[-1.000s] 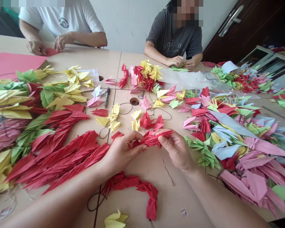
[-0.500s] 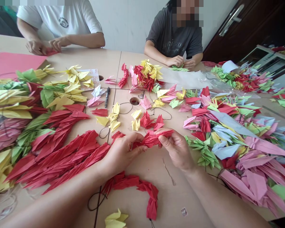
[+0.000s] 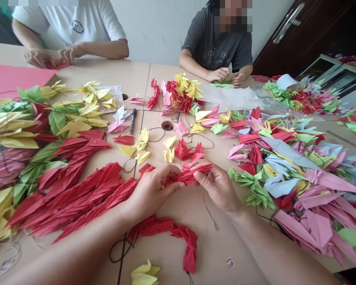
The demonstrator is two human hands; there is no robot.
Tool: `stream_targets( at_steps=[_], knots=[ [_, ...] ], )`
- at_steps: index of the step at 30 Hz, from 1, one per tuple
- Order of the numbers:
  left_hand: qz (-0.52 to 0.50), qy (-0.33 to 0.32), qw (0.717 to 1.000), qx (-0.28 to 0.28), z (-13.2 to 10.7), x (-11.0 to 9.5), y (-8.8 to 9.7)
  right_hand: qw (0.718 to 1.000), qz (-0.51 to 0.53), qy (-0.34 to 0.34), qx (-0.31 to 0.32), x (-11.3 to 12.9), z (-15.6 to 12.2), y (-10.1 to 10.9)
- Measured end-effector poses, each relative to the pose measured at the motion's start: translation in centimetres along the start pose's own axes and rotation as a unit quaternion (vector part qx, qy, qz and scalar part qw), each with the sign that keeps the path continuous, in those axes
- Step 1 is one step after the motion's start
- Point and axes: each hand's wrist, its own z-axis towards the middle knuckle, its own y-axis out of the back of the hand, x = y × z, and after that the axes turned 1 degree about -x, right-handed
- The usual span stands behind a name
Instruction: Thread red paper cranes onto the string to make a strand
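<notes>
My left hand [image 3: 152, 190] and my right hand [image 3: 217, 186] meet at the table's middle, both pinched on one bunch of red folded paper cranes [image 3: 187, 175]. The left fingers grip its left end, the right fingers its right end. A strung chain of red cranes [image 3: 169, 231] on dark cord lies just below my wrists. A thin wire needle [image 3: 210, 215] rests on the table beside my right wrist. A big heap of long red folded pieces [image 3: 77, 194] lies to the left of my left hand.
Piles of yellow, green, pink and red paper cranes [image 3: 284, 158] cover the beige table [image 3: 112, 77]. A black pen [image 3: 133, 120] lies at mid-left. Two other people sit across, hands [image 3: 222, 75] folding paper. A pink sheet [image 3: 8, 79] lies far left.
My hands and the red bunch have shifted slightly left and closer together. The person at the far left has moved their hands a little leftward.
</notes>
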Motion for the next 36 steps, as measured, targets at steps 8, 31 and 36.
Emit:
stream_targets(
  at_steps=[8,31,36],
  knots=[
    [-0.016,0.023,0.999,-0.018,-0.14,-0.05,-0.05,0.999,0.010,-0.029,0.016,0.22,-0.06,-0.10],
    [-0.105,-0.005,0.994,0.021,0.05,-0.70,0.27,0.983,0.109,-0.116,0.087,-0.27,0.19,0.06],
    [-0.106,-0.005,0.994,0.024,0.03,-0.58,0.18,0.985,0.108,-0.113,0.074,-0.24,0.21,-0.04]
  ],
)
